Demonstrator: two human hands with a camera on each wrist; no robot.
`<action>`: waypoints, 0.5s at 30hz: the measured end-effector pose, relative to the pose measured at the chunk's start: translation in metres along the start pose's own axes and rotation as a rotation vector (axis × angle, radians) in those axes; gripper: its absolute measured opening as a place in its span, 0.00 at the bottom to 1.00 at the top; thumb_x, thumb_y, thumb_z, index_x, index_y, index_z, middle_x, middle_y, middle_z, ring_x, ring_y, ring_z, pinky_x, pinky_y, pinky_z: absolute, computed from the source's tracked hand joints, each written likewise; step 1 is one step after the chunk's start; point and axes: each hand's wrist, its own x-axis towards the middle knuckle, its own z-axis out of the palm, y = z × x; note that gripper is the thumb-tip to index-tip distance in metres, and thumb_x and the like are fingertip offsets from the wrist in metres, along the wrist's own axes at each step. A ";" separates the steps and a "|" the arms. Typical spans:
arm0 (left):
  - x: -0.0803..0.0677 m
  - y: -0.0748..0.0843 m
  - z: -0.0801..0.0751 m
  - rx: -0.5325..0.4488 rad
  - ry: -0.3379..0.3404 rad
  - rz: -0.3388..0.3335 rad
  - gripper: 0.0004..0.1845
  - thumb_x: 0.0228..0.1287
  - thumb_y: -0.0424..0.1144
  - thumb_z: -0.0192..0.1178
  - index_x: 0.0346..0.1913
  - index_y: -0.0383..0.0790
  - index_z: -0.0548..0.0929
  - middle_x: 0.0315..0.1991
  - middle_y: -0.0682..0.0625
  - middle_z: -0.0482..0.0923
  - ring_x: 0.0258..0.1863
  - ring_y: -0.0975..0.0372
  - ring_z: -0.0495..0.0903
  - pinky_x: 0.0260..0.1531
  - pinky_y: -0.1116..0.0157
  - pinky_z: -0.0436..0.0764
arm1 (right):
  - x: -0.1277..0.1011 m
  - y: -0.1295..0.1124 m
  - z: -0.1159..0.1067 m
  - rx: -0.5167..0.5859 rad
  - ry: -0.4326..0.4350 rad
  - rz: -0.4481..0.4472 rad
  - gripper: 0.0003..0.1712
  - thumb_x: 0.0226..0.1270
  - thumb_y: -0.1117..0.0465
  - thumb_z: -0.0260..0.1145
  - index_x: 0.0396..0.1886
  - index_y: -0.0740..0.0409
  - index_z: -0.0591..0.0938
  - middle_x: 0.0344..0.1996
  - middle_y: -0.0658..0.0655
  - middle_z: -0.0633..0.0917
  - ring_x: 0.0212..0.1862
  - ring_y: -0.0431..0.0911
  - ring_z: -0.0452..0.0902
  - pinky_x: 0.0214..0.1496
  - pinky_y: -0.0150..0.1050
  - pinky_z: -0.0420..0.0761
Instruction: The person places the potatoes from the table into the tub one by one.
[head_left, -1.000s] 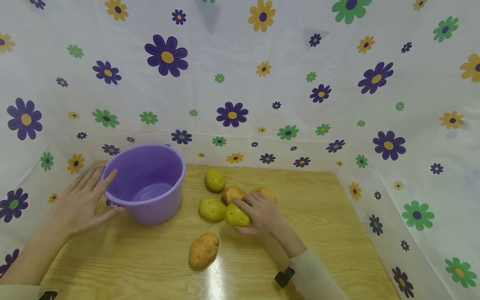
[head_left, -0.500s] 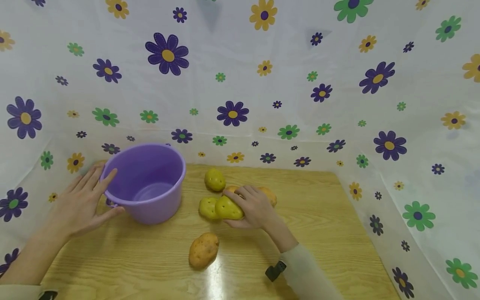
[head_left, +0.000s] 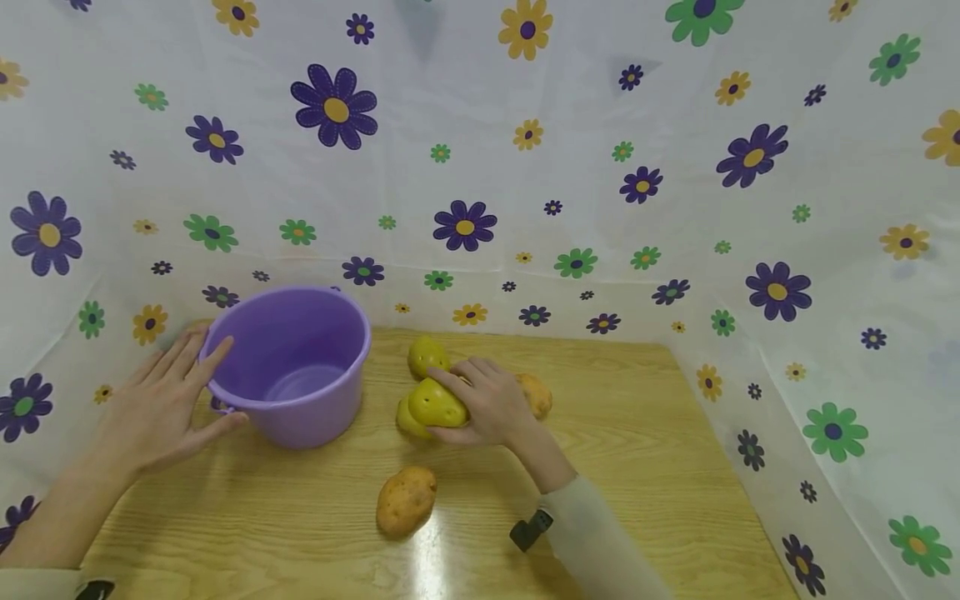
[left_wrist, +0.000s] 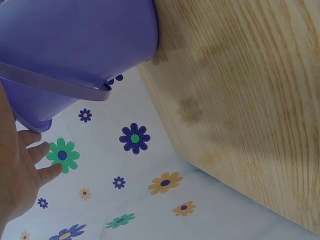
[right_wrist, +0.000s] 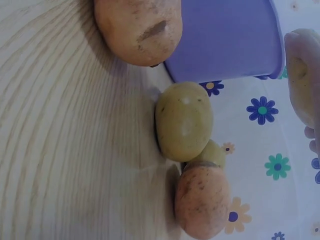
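Observation:
My right hand (head_left: 491, 404) grips a yellow-green potato (head_left: 438, 406) between fingers and thumb. In the right wrist view this held potato (right_wrist: 301, 82) is up off the table, above the others. A second yellow-green potato (head_left: 408, 419) lies partly hidden beneath it in the head view, and a third (head_left: 427, 357) sits behind. The hand covers most of one brown potato (right_wrist: 202, 200), seen in the right wrist view. At the left, a purple bucket (head_left: 315, 412) stands upright with nothing inside. My left hand (head_left: 161, 408) rests at its left rim, fingers extended.
A brown potato (head_left: 406, 502) lies toward the front of the wooden table (head_left: 645, 483). Another brown potato (head_left: 535, 394) is just right of my right hand. Flowered white sheeting (head_left: 480, 167) walls the table at the back and sides. The bucket's handle (left_wrist: 55, 82) hangs down outside.
My right hand has carried the yellow-green potato left and slightly back toward the bucket, over another potato. The left hand and bucket have stayed in place.

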 end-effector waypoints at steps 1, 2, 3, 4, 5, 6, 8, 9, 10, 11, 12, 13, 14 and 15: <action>0.000 0.000 0.000 0.001 0.000 0.000 0.57 0.65 0.75 0.58 0.85 0.41 0.56 0.88 0.39 0.40 0.89 0.59 0.32 0.87 0.66 0.27 | 0.002 0.000 0.000 0.004 0.004 0.000 0.49 0.42 0.31 0.81 0.63 0.51 0.84 0.41 0.51 0.87 0.39 0.43 0.84 0.44 0.35 0.88; 0.000 0.000 0.000 0.001 -0.001 -0.001 0.57 0.65 0.75 0.57 0.85 0.41 0.56 0.88 0.39 0.40 0.89 0.59 0.31 0.87 0.66 0.28 | 0.005 0.000 0.000 0.008 0.005 -0.001 0.49 0.42 0.31 0.81 0.63 0.51 0.84 0.41 0.51 0.87 0.39 0.43 0.84 0.44 0.35 0.88; 0.001 0.000 -0.001 0.002 -0.003 0.000 0.57 0.65 0.75 0.57 0.85 0.41 0.56 0.88 0.39 0.40 0.89 0.59 0.31 0.87 0.65 0.28 | 0.007 0.000 0.000 0.008 0.008 -0.003 0.49 0.42 0.31 0.81 0.63 0.51 0.84 0.41 0.51 0.87 0.39 0.43 0.84 0.44 0.35 0.88; 0.001 0.001 -0.001 0.003 -0.003 0.001 0.57 0.65 0.75 0.57 0.85 0.41 0.56 0.88 0.39 0.41 0.89 0.59 0.31 0.87 0.65 0.28 | 0.010 0.000 0.000 0.008 0.010 -0.003 0.49 0.42 0.30 0.81 0.63 0.50 0.84 0.40 0.50 0.87 0.39 0.43 0.83 0.44 0.34 0.87; 0.001 0.001 -0.001 0.003 -0.003 0.001 0.57 0.65 0.75 0.57 0.85 0.41 0.56 0.88 0.39 0.41 0.89 0.60 0.31 0.87 0.65 0.28 | 0.012 -0.001 0.000 0.009 0.011 -0.002 0.49 0.41 0.30 0.81 0.62 0.50 0.84 0.40 0.51 0.87 0.39 0.43 0.84 0.44 0.34 0.87; 0.001 0.001 -0.001 0.004 -0.001 0.002 0.57 0.65 0.75 0.57 0.85 0.41 0.56 0.88 0.39 0.41 0.89 0.59 0.31 0.87 0.65 0.28 | 0.014 0.000 0.000 0.011 0.013 -0.005 0.49 0.41 0.30 0.81 0.62 0.50 0.84 0.40 0.50 0.87 0.39 0.43 0.84 0.44 0.34 0.87; 0.001 0.000 -0.001 0.001 0.005 0.004 0.57 0.65 0.76 0.57 0.84 0.40 0.57 0.88 0.38 0.43 0.89 0.59 0.32 0.87 0.65 0.29 | 0.019 -0.001 0.000 0.016 0.015 -0.007 0.49 0.41 0.29 0.80 0.63 0.50 0.84 0.40 0.50 0.87 0.39 0.43 0.84 0.44 0.34 0.87; 0.001 0.000 0.000 -0.001 0.009 0.005 0.57 0.65 0.76 0.57 0.84 0.40 0.57 0.87 0.38 0.44 0.89 0.58 0.33 0.87 0.65 0.29 | 0.020 -0.001 0.001 0.018 0.018 -0.009 0.49 0.41 0.29 0.80 0.62 0.50 0.84 0.40 0.50 0.88 0.39 0.43 0.84 0.44 0.33 0.87; 0.001 0.000 0.000 -0.003 0.013 0.006 0.57 0.64 0.76 0.57 0.84 0.40 0.58 0.87 0.37 0.45 0.89 0.57 0.34 0.87 0.66 0.29 | 0.022 -0.001 0.001 0.021 0.021 -0.011 0.49 0.41 0.29 0.80 0.62 0.49 0.85 0.40 0.50 0.88 0.39 0.42 0.85 0.44 0.33 0.87; 0.001 0.000 0.000 -0.004 0.017 0.007 0.57 0.64 0.76 0.57 0.84 0.40 0.59 0.87 0.37 0.45 0.89 0.56 0.35 0.87 0.66 0.29 | 0.024 -0.002 0.001 0.026 0.023 -0.013 0.49 0.41 0.29 0.80 0.62 0.50 0.85 0.40 0.50 0.88 0.39 0.42 0.85 0.44 0.33 0.88; 0.001 0.000 0.001 -0.006 0.020 0.007 0.57 0.64 0.76 0.57 0.84 0.39 0.59 0.87 0.36 0.46 0.89 0.56 0.36 0.87 0.66 0.29 | 0.025 -0.002 0.001 0.027 0.025 -0.016 0.49 0.41 0.29 0.80 0.62 0.50 0.85 0.40 0.49 0.88 0.39 0.42 0.85 0.44 0.33 0.87; 0.001 0.000 0.001 -0.008 0.016 0.005 0.57 0.64 0.76 0.58 0.84 0.40 0.59 0.87 0.37 0.46 0.89 0.56 0.36 0.87 0.66 0.29 | 0.027 -0.003 0.001 0.030 0.028 -0.015 0.49 0.41 0.29 0.80 0.62 0.50 0.85 0.39 0.49 0.88 0.39 0.42 0.85 0.43 0.33 0.87; 0.002 -0.001 0.001 -0.009 0.012 0.003 0.57 0.64 0.75 0.58 0.84 0.40 0.58 0.87 0.37 0.45 0.89 0.56 0.35 0.87 0.66 0.28 | 0.028 -0.003 0.002 0.030 0.030 -0.015 0.48 0.42 0.29 0.80 0.61 0.50 0.85 0.39 0.49 0.88 0.39 0.42 0.85 0.43 0.33 0.88; 0.002 -0.001 0.001 -0.007 0.006 0.001 0.57 0.64 0.75 0.58 0.84 0.40 0.58 0.87 0.37 0.44 0.89 0.56 0.35 0.87 0.66 0.28 | 0.030 -0.003 0.002 0.030 0.031 -0.014 0.48 0.42 0.29 0.79 0.61 0.50 0.85 0.40 0.49 0.88 0.40 0.42 0.85 0.43 0.33 0.88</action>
